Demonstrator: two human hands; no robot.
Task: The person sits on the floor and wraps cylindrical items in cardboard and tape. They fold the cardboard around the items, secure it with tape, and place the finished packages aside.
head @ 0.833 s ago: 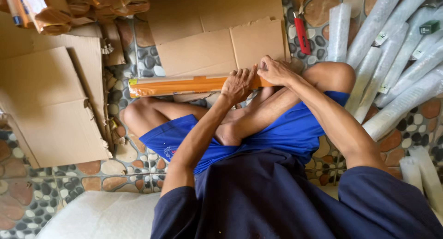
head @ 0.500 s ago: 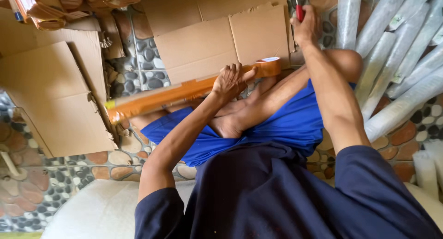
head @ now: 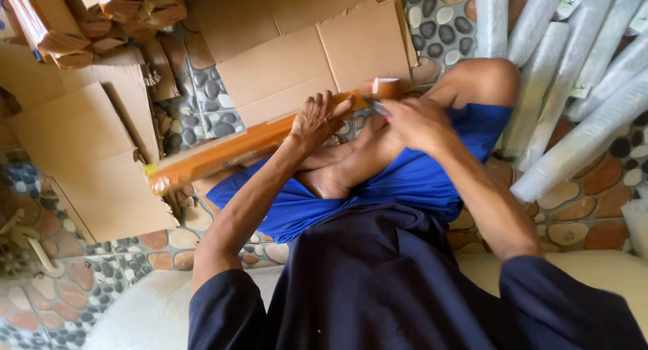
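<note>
I sit cross-legged on the floor in blue shorts. A long, narrow orange-brown box [head: 223,154] lies slanted across my knees, its left end lower. My left hand [head: 320,124] grips the box around its middle. My right hand [head: 418,120] is closed on a small cutter [head: 378,108], whose metal tip sits against the box close to its right end [head: 386,88]. The cutter's body is mostly hidden inside my fingers.
Flattened cardboard sheets [head: 304,46] lie ahead of me, and more cardboard [head: 74,147] lies to the left. More long boxes are stacked at the top left [head: 101,6]. Several bubble-wrapped long rolls [head: 580,66] lie on the right. A white cushion [head: 135,309] is under me on the pebble-patterned tiles.
My right hand reached out to a red cutter on the floor at the far right, then came back with it to the box's right end. The box tilted, left end down.
</note>
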